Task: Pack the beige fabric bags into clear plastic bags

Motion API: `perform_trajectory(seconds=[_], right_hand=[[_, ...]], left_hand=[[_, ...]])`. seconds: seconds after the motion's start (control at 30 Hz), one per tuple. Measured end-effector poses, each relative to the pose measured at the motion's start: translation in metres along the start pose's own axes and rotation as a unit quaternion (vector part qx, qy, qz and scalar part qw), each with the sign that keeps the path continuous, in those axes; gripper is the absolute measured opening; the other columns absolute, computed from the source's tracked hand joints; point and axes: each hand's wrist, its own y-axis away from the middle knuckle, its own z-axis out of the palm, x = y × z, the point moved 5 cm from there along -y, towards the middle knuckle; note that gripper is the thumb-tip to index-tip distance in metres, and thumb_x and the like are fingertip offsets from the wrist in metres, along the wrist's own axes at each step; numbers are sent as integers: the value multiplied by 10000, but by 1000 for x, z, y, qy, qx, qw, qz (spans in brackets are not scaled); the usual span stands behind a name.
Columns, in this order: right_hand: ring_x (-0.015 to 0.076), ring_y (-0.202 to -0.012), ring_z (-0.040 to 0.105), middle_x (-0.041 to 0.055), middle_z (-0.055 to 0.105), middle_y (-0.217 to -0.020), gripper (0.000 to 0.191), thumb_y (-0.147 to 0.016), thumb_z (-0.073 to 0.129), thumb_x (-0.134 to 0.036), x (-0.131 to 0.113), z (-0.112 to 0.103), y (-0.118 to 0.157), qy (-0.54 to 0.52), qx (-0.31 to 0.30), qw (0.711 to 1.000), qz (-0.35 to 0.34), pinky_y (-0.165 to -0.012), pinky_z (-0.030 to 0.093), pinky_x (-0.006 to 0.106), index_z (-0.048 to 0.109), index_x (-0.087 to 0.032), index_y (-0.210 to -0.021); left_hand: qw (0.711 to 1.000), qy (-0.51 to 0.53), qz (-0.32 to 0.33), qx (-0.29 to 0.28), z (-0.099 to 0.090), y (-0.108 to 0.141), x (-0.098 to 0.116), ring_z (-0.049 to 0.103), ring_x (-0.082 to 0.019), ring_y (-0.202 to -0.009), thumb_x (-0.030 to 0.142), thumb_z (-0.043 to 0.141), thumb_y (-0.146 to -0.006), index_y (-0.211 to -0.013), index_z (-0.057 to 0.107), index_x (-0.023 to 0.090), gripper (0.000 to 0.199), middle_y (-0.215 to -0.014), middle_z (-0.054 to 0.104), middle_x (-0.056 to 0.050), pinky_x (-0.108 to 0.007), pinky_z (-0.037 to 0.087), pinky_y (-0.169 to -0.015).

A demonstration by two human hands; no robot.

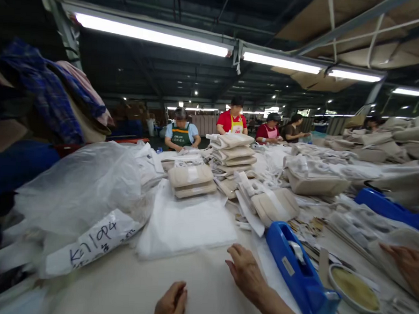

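My left hand [171, 303] is at the bottom middle, over the bare pale tabletop [118, 288]. Its fingers are curled in toward the thumb and nothing shows in them. Further right, my right hand [246, 273] reaches out with bent, parted fingers and holds nothing. It is nearest to the front right corner of a stack of white translucent sheets [188, 226], apparently plastic bags. Two beige bags [190, 175] with white wrapping lie on the far end of that stack. Right of my right forearm stands a blue tape dispenser [291, 264].
Crumpled clear plastic [85, 183] with a handwritten label [100, 235] fills the left. Beige bags are piled [232, 153] behind. At right are a round dish [355, 287], another blue dispenser [389, 206] and a co-worker's hand [409, 263]. Several people work across the table.
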Motion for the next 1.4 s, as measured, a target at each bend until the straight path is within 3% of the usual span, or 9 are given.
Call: perform_trajectory(seconds=[0.07,0.13,0.23,0.3,0.37,0.5,0.77,1.1,1.4], right_hand=[[256,-984,593,142,631,-1105,320,-752,574,-61,-6,24,-18,15,-5,1000,-18,-832,446,379,595,-142,-1060],[288,-1064,557,178,595,-1174,390,-755,542,-39,-6,43,-32,34,-15,999,-34,-892,408,434,570,-120,-1135],[270,-1086,549,165,592,-1187,390,-756,520,-31,-4,64,-46,51,-35,996,-64,-929,378,414,579,-116,-1133],[234,-1042,574,121,628,-1141,378,-723,548,-21,-4,73,-52,51,-52,994,-82,-919,382,356,608,-136,-1078],[195,-899,622,61,691,-969,267,-708,568,-24,-3,77,-59,47,-69,992,-90,-833,411,301,656,-168,-915],[159,-675,612,23,665,-682,180,-789,534,-80,3,76,-80,42,-89,993,-71,-667,393,264,616,-178,-663],[167,-700,570,32,645,-746,142,-838,476,-117,3,49,-97,29,-69,992,-106,-668,345,271,609,-165,-850],[151,-652,496,42,609,-693,236,-789,443,-11,12,42,-101,32,33,995,-93,-648,292,261,574,-161,-662],[151,-590,433,32,554,-635,300,-682,387,82,6,40,-75,8,33,992,-120,-614,267,273,529,-173,-611]], left_hand=[[976,-142,152,60,-18,-16,5,650,-159,-772,310,411,-848,-964,618,196,263,-850,688,-51,-239,519,-680],[904,-301,270,137,-31,-34,10,611,-192,-961,196,412,-833,-1078,590,187,302,-1056,656,-82,-295,487,-800],[798,-449,361,176,-35,-64,9,538,-249,-1087,78,401,-790,-1168,542,168,413,-1189,595,-96,-399,378,-916],[767,-475,399,163,-33,-81,6,529,-255,-1092,33,388,-777,-1144,557,161,424,-1158,612,-90,-428,306,-960],[769,-466,417,137,-30,-93,3,552,-233,-1046,12,375,-787,-1097,577,162,400,-1091,643,-76,-418,306,-953],[824,-420,372,78,-31,-109,2,589,-198,-892,-4,331,-820,-911,614,160,340,-939,674,-62,-364,409,-814],[863,-413,290,21,-50,-143,23,525,-162,-599,160,334,-908,-670,528,171,308,-618,563,-19,-278,389,-589],[816,-491,303,-39,-59,-146,38,536,-223,-686,-32,402,-763,-730,564,149,244,-730,600,-60,-324,372,-630],[775,-527,343,-65,-54,-110,34,504,-220,-601,-88,409,-696,-623,548,155,289,-635,572,-57,-326,334,-597]])
